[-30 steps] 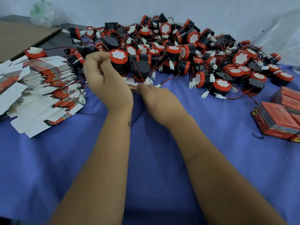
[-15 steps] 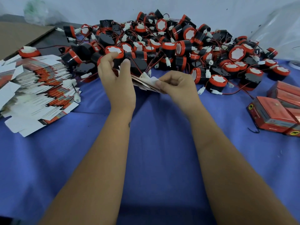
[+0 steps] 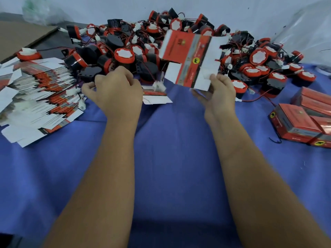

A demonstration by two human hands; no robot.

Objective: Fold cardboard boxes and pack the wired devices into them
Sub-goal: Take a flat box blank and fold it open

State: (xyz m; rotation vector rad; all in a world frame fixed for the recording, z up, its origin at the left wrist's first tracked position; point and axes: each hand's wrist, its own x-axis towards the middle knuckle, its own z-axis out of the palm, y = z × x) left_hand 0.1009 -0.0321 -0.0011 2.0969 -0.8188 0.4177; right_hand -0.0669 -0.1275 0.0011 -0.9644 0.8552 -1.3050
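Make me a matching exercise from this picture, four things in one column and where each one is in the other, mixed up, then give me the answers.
Things
1. flat box blank
2. stack of flat boxes
3. finished boxes
4. pile of wired devices

Places
A. far side of the blue cloth, by the wall
B. held up in the right hand
C. right edge of the cloth
D. left side of the cloth, fanned out

Pairs: 1-B, 2-D, 3-C, 4-A
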